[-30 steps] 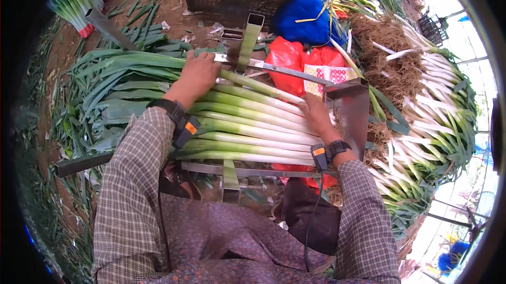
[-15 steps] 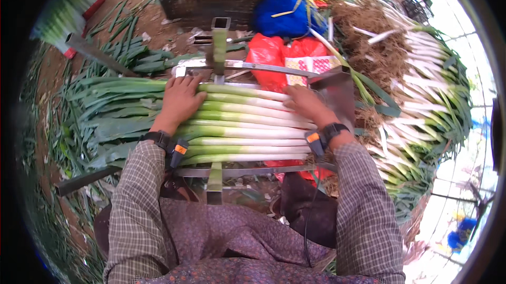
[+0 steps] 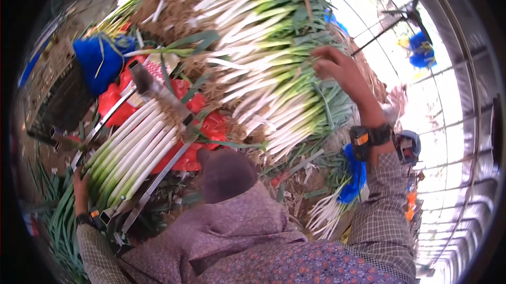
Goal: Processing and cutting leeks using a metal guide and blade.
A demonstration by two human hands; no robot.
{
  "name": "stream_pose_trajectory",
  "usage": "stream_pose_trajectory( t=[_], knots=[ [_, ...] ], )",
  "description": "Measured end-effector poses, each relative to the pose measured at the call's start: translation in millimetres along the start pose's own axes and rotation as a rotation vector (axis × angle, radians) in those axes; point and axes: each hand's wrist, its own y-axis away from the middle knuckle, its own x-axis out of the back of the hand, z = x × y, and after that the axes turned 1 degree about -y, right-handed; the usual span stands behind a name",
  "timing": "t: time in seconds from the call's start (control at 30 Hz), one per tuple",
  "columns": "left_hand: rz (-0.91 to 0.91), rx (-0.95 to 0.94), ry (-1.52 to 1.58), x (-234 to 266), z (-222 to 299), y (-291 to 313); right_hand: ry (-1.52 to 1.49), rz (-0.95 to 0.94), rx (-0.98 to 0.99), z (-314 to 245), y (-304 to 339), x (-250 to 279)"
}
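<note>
Your left hand [image 3: 80, 192] is at the outer edge of the leeks [image 3: 113, 170] in the metal rack [image 3: 158, 183], beside their green part; its fingers are partly hidden, so I cannot tell whether it grips them. Your right hand [image 3: 337, 68] is over the green tops of the pile [image 3: 279, 81], fingers loosely bent, nothing visibly held; whether it touches the leaves there is unclear. The rack's leeks lie side by side, white stems [image 3: 150, 131] toward the end plate [image 3: 153, 86], leaves [image 3: 58, 210] trailing beyond the other end; the pile lies to their right, roots [image 3: 192, 70] toward the rack, with a red bag [image 3: 113, 110] near the plate.

Expect each leek to be fairly light, firm in the stem and floppy in the leaf; the smooth white skin may slip, and leaves likely bend or tear if pulled alone; your surest hold should be around the stem, just below the green, clear of the tangled roots.
</note>
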Motion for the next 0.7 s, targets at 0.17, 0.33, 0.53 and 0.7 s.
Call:
stream_pose_trajectory(
  t=[0.17,0.33,0.53,0.7],
  knots=[
    [-0.17,0.157,0.026,29,67,4,-0.415,0.344,-0.509,215,107,5],
    [-0.215,0.187,-0.017,103,133,28,-0.429,0.187,-0.617,290,114,-134],
    [-0.241,0.154,-0.167,149,159,89,0.197,0.248,-0.214,331,68,-258],
    [-0.454,0.518,0.013,165,134,159,0.362,0.052,-0.12,290,79,-275]
  ],
)
